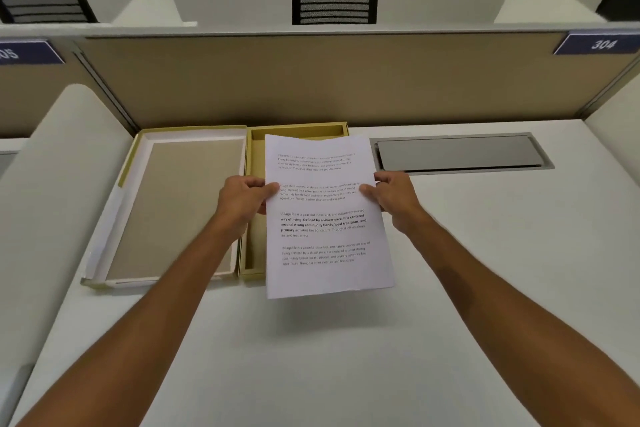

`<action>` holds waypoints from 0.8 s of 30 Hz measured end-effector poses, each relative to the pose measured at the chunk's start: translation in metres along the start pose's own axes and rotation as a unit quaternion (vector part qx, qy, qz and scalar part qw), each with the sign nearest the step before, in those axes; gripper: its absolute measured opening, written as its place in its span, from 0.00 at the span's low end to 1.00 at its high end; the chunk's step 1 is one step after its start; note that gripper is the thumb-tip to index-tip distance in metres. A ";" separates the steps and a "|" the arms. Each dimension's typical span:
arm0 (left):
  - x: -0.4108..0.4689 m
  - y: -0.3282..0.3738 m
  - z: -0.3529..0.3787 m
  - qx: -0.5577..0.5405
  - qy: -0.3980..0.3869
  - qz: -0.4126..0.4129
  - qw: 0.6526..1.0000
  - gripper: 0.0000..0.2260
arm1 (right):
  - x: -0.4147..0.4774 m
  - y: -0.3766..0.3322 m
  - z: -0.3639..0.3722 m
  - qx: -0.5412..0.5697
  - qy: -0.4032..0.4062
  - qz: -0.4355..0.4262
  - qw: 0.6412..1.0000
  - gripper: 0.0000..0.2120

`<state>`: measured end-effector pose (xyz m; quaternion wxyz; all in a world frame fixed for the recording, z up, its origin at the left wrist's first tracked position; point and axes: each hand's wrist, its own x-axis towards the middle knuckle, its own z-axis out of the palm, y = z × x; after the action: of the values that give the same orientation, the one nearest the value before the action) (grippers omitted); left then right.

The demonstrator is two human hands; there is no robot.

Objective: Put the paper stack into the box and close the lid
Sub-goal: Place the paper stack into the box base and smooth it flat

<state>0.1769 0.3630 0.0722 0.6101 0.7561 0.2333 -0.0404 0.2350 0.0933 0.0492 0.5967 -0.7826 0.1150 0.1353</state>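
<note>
The paper stack [325, 215], printed side up, hangs above the open yellow box [255, 163], covering most of the box's right part and jutting past its near edge over the white desk [346, 357]. The left hand [244, 199] pinches the stack's left edge, thumb on top and fingers underneath; that hand sits over the box's left wall. The right hand [393, 196] pinches the opposite edge the same way, just right of the box. The sheets lie between the two hands, sagging slightly at the far end. The lid [173, 204] lies inside-up, touching the box's left side. A grey cable hatch [460, 152] sits right of the box.
</note>
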 end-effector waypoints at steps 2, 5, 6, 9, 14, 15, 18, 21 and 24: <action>0.022 -0.001 -0.005 0.026 -0.001 0.000 1.000 0.10 | 0.020 -0.006 0.014 -0.028 0.008 0.000 1.000 0.04; 0.055 -0.007 -0.007 0.063 0.002 -0.018 0.998 0.09 | 0.050 -0.010 0.035 -0.074 0.020 0.001 0.997 0.07; 0.066 -0.010 -0.007 0.075 0.001 -0.025 0.997 0.09 | 0.059 -0.009 0.041 -0.092 0.023 0.003 0.996 0.08; 0.095 -0.017 -0.004 0.104 0.006 -0.043 0.994 0.09 | 0.083 -0.006 0.057 -0.139 0.026 0.014 0.990 0.10; 0.128 -0.029 -0.001 0.145 0.027 -0.068 0.987 0.11 | 0.112 0.001 0.074 -0.179 0.028 0.033 0.983 0.10; 0.133 -0.031 0.000 0.156 0.030 -0.070 0.985 0.11 | 0.116 0.003 0.077 -0.191 0.028 0.032 0.981 0.10; 0.142 -0.035 0.004 0.201 0.035 -0.066 0.977 0.10 | 0.122 0.005 0.085 -0.233 0.032 0.021 0.972 0.11; 0.148 -0.034 0.009 0.241 0.042 -0.055 0.968 0.11 | 0.125 0.006 0.089 -0.261 0.043 0.015 0.964 0.11; 0.152 -0.033 0.013 0.284 0.049 -0.051 0.956 0.11 | 0.125 0.006 0.090 -0.287 0.043 0.018 0.957 0.11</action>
<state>0.3018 0.4013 -0.0132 0.3556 0.8862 0.2800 -0.0993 0.3435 0.1761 -0.0225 0.3387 -0.9238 0.1109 0.1398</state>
